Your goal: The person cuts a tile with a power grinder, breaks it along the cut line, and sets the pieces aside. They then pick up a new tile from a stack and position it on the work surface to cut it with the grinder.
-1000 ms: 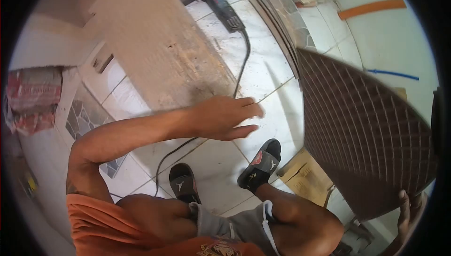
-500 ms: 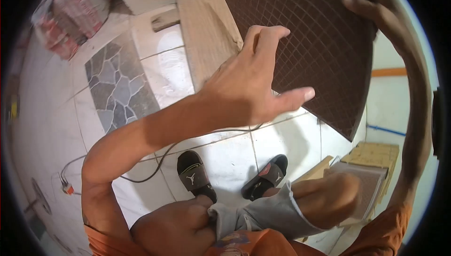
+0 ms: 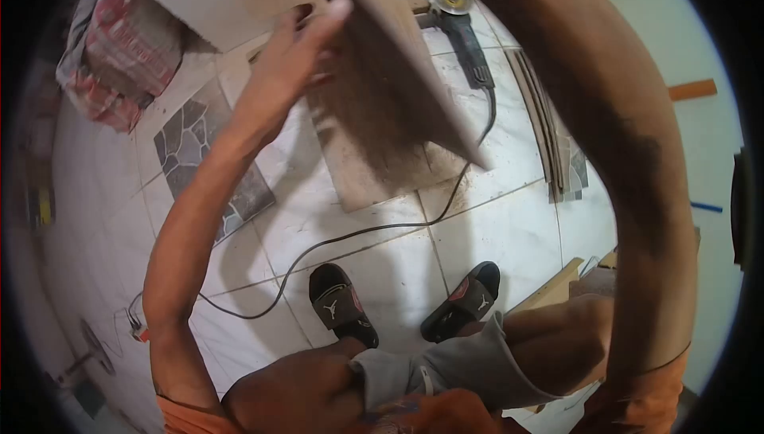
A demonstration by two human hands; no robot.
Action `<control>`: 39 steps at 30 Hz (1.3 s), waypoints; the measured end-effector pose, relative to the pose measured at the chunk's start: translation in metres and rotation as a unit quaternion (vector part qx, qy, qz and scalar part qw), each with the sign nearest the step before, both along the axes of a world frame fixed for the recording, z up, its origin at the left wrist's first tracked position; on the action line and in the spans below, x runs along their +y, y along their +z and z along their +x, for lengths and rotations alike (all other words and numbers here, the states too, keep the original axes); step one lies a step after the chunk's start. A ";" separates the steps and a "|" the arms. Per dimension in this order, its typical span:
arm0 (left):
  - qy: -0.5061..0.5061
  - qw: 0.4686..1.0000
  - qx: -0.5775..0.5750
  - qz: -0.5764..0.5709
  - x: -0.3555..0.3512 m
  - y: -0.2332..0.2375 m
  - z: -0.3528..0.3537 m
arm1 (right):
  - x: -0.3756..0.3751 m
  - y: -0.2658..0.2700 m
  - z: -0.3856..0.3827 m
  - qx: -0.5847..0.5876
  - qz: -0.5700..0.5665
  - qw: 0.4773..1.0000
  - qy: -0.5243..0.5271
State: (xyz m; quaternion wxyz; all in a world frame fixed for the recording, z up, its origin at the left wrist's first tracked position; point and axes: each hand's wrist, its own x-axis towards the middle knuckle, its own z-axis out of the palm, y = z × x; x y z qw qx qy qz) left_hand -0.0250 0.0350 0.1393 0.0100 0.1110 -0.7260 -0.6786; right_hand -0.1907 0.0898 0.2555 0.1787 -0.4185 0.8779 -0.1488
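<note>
A large dark brown tile (image 3: 398,68), blurred by motion, is tilted steeply so that its long edge slants down to the right. My left hand (image 3: 290,64) is at the tile's left side, thumb and fingers apart, overlapping its upper part in this view. Over the top right reaches my right arm (image 3: 589,76); the hand at its end is out of the picture. Beneath the tile, a wood-look plank (image 3: 358,183) lies on the floor, partly in shadow. An angle grinder (image 3: 465,40) with a disc rests to the right of the tile.
The grinder's black cord (image 3: 358,232) loops across the white floor tiles before my sandals (image 3: 334,303). A stone-patterned tile (image 3: 191,135) lies left, below red-and-white bags (image 3: 131,44). Narrow strips (image 3: 537,119) lie right. A cardboard-coloured piece (image 3: 557,287) stands near my knee.
The brown tile has swung from showing its gridded face to nearly edge-on and moved left. My left hand has moved up and left; my right hand has left the view. The grinder now shows.
</note>
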 end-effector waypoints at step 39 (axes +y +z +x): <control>0.057 0.941 0.044 -0.331 -0.039 0.087 0.047 | 0.198 -0.098 0.002 0.009 -0.223 0.960 -0.168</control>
